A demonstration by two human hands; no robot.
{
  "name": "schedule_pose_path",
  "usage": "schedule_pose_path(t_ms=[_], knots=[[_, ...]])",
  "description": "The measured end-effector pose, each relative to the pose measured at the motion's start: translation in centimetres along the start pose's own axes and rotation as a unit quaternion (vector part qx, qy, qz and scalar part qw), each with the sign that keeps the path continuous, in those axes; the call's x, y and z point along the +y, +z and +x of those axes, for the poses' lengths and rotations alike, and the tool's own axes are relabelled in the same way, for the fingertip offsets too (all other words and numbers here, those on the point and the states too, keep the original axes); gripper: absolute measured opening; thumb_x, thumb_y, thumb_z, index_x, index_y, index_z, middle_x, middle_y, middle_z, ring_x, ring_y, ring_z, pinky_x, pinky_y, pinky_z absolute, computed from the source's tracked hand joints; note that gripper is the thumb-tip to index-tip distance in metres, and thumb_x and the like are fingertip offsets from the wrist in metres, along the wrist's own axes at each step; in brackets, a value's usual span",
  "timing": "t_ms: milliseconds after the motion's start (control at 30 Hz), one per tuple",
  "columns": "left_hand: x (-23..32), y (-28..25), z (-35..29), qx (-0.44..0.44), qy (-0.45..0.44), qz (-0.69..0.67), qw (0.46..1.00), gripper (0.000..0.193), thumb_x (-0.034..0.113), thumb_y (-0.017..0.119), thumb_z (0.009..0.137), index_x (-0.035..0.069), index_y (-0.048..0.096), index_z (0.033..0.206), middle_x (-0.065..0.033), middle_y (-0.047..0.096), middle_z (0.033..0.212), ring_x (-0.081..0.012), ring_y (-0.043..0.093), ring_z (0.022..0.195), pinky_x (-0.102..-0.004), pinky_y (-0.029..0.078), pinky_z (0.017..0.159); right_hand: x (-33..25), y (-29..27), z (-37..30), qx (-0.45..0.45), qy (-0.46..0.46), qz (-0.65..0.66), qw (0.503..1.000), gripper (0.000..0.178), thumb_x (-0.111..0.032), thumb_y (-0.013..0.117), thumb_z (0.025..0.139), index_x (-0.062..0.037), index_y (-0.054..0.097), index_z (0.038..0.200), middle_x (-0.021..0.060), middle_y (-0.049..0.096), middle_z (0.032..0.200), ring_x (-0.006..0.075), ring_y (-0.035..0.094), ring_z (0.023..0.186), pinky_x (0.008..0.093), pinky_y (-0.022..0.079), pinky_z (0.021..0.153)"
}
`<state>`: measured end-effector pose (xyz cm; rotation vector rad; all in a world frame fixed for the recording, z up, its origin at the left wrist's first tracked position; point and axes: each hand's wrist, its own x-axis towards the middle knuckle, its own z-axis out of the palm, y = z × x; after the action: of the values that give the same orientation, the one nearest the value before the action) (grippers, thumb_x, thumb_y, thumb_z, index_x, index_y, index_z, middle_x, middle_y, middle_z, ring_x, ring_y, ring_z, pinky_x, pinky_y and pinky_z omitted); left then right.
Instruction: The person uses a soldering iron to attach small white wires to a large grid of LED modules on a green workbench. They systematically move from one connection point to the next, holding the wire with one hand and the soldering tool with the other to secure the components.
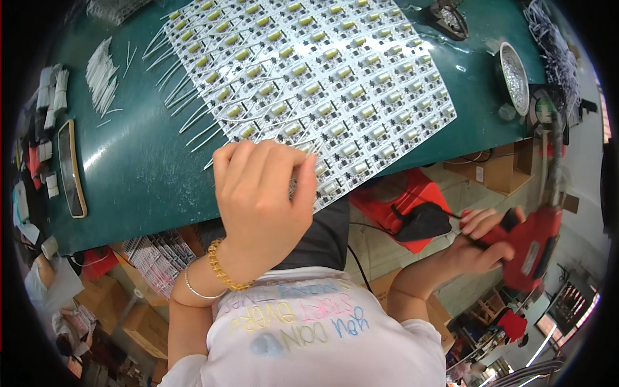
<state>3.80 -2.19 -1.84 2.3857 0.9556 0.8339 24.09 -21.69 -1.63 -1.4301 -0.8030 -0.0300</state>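
Note:
A large white panel of circuit boards (361, 84), dotted with yellow-green cylindrical parts, lies on the green table. White wires (193, 119) stick out from its left side and lie across its left rows. Over the panel's near edge, my left hand (264, 184) is closed with fingers bent; a thin white wire (314, 147) shows at its thumb and index finger. The fingertips are partly hidden. Off the table to the right, my right hand (480, 242) grips a red soldering gun (530, 251), its long nose pointing up past the table's right end and blurred.
Loose white wires (102, 77) and a phone (72, 169) lie at left, beside wire bundles (60, 90). A round metal bowl (514, 79) and a small dark dish (449, 20) stand at right. Below are a red stool (419, 193) and a cardboard box (496, 169).

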Motion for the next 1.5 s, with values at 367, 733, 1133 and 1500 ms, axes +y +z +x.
schedule_pose_path(t_ms=[367, 733, 1133, 1500], knots=[[-2.2, -3.4, -0.4, 0.026, -0.022, -0.040, 0.999, 0.012, 0.001, 0.075, 0.071, 0.007, 0.066, 0.074, -0.0018, 0.061, 0.069, -0.0193, 0.055, 0.065, -0.0327, 0.037, 0.072, 3.5, -2.4, 7.4, 0.167, 0.083, -0.156, 0.970, 0.040, -0.029, 0.063, 0.093, 0.0056, 0.059, 0.112, 0.0015, 0.043, 0.057, 0.0101, 0.041, 0.047, 0.0268, 0.036, 0.043], [-1.2, -1.3, 0.0, -0.013, 0.024, -0.056, 0.998, 0.014, 0.005, 0.078, 0.067, 0.009, 0.067, 0.075, 0.0002, 0.059, 0.069, -0.0189, 0.052, 0.066, -0.0329, 0.035, 0.073, -5.1, -5.4, 4.5, -0.042, 0.074, -0.061, 0.995, 0.085, -0.059, 0.059, 0.085, 0.0093, 0.036, 0.131, 0.0020, 0.042, 0.052, 0.0124, 0.039, 0.042, 0.0267, 0.038, 0.044], [-0.8, -1.7, 0.4, -0.039, -0.003, -0.083, 0.996, 0.010, 0.000, 0.076, 0.072, 0.005, 0.067, 0.075, -0.0022, 0.061, 0.067, -0.0173, 0.052, 0.060, -0.0311, 0.037, 0.074, -3.8, -3.2, -4.0, -0.241, 0.273, 0.243, 0.899, 0.077, -0.061, 0.063, 0.081, -0.0065, 0.040, 0.131, 0.0074, 0.054, 0.070, 0.0214, 0.055, 0.063, 0.0382, 0.046, 0.065], [-1.1, -0.8, 0.6, -0.073, 0.022, -0.032, 0.997, 0.011, 0.006, 0.076, 0.070, 0.009, 0.066, 0.072, -0.0009, 0.056, 0.068, -0.0196, 0.049, 0.066, -0.0328, 0.034, 0.068, -3.6, -2.7, -10.7, -0.196, 0.350, 0.136, 0.906, 0.096, -0.082, 0.055, 0.069, -0.0045, 0.040, 0.125, -0.0013, 0.047, 0.050, 0.0159, 0.047, 0.045, 0.0305, 0.040, 0.051]])
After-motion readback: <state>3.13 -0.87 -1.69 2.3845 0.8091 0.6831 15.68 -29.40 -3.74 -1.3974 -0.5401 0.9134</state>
